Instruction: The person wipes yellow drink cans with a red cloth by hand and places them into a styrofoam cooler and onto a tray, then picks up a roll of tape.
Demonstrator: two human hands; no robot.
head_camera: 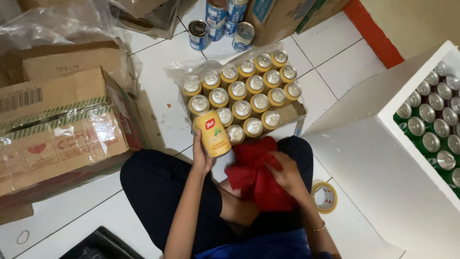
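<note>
On the tiled floor, your left hand (201, 156) grips a yellow can (212, 133) around its rigid, likely slippery body; your right hand (286, 175) clutches a soft red cloth (254, 180).

A shop stockroom floor: white tiles (163, 62), taped cardboard cartons (57, 129), tray-packed yellow cans (244, 91), foam cooler (383, 158) of drinks.

Glossy yellow metal can (213, 134), soft matt red cloth (256, 177), smooth white tiles (158, 62).

Bare arms, dark trousers, blue top, thin bracelet (319, 227) on right wrist.
</note>
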